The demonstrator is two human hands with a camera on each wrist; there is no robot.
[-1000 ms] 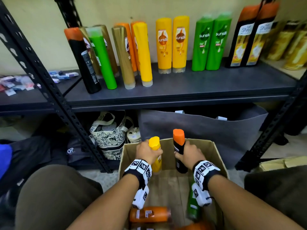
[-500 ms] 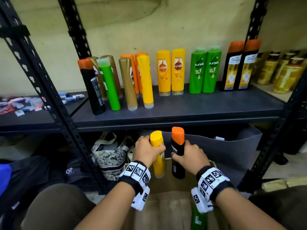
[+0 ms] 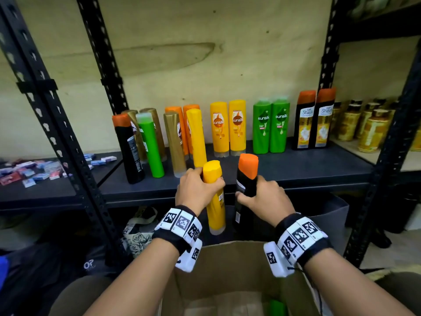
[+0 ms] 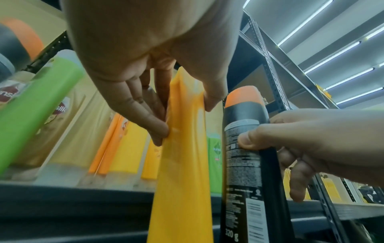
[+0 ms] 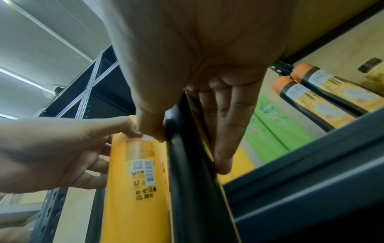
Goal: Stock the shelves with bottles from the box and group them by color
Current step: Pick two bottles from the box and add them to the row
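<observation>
- A person's left hand (image 3: 197,187) is gripping a yellow bottle (image 3: 214,197) by its upper body, thumb on one side and fingers curled round the other, holding it upright in the air just in front of the shelf (image 3: 296,165) and above the box (image 3: 227,270).
- The right hand (image 3: 262,197) is wrapping round a black bottle with an orange cap (image 3: 247,179) just below that cap, also upright and off any surface, close beside the yellow one.
- Both bottles are looking like smooth, stiff plastic, likely full and moderately heavy for one hand; the glossy sides are probably slippery, so a mid-to-upper body grip seems safer than taking hold by the cap.
- Tall and narrow, they are likely to tip easily when set down, and neighbours could topple.
- On the shelf, two yellow labelled bottles (image 3: 227,127) are standing together at centre, and two black orange-capped bottles (image 3: 315,119) are standing to the right, the likely homes by colour.
- A green bottle (image 3: 276,307) is lying in the box, not yet shelved.
</observation>
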